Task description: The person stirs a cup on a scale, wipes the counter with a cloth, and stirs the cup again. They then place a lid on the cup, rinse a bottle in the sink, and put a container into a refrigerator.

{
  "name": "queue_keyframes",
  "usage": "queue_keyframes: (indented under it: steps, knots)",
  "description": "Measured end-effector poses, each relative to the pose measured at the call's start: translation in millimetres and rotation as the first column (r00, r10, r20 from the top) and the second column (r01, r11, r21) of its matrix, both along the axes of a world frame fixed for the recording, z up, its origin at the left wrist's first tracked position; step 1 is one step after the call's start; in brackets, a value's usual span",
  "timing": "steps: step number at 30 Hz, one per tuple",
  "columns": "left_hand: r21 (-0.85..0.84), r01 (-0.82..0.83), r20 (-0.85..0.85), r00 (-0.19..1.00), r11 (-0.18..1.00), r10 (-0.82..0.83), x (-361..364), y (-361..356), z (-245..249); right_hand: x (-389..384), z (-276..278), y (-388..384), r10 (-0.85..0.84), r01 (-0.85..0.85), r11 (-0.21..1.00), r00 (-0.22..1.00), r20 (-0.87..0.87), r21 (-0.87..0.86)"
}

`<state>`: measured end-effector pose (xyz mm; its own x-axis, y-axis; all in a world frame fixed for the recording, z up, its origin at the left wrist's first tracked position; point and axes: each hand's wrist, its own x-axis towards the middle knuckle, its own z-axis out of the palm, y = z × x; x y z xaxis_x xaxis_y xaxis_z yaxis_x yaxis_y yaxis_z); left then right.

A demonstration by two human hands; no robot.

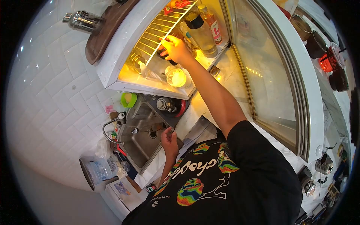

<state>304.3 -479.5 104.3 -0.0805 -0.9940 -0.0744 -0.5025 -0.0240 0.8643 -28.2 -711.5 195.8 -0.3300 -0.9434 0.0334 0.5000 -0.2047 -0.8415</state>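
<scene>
My right hand (174, 49) reaches into a lit display fridge (109, 71), at the front edge of its white wire shelf (155, 37). Its fingers curl by a dark, rounded thing (165, 57) that they partly cover. Close below stands a clear cup with a pale yellow top (176, 77), and a clear bottle (148, 73) is to its left. Behind the hand are a black-capped shaker bottle (203, 35) and a bottle of amber liquid (212, 26). My left hand (170, 141) hangs loosely bent beside the sink's edge, with nothing visible in it.
The fridge's glass door (264, 71) stands open on the right. Below the fridge are a metal sink (140, 142) with a tap (112, 125), a green bowl (128, 99) and a dark appliance (168, 106). A tray (105, 37) with a metal cocktail shaker (84, 20) sits on top.
</scene>
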Motion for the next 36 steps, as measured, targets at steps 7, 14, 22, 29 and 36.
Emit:
queue_keyframes:
  steps: [7, 14, 22, 29, 36]
  knots:
    - [0.005, 0.004, -0.030, 1.000, 1.000, -0.003, 1, -1, -3, 1, -3, 1, -0.029, 0.028, 0.998, 0.999, 0.033, 0.049]
    - [0.041, 0.013, 0.035, 0.999, 0.999, -0.014, -5, 2, 5, 23, -70, -29, -0.272, 0.259, 0.962, 0.876, -0.399, -0.089]
    - [0.063, 0.014, 0.004, 1.000, 0.998, -0.015, -3, -2, 4, 32, -5, -24, -0.081, 0.351, 0.922, 0.586, -0.806, 0.163]
    - [0.059, -0.060, 0.038, 0.998, 0.996, 0.058, 10, -2, 7, 46, -13, -79, 0.053, 0.392, 0.911, 0.192, -0.980, 0.126]
    - [0.057, -0.079, -0.002, 0.997, 0.995, 0.079, 25, -4, -6, 49, -22, -103, 0.057, 0.426, 0.901, 0.083, -0.995, 0.087]
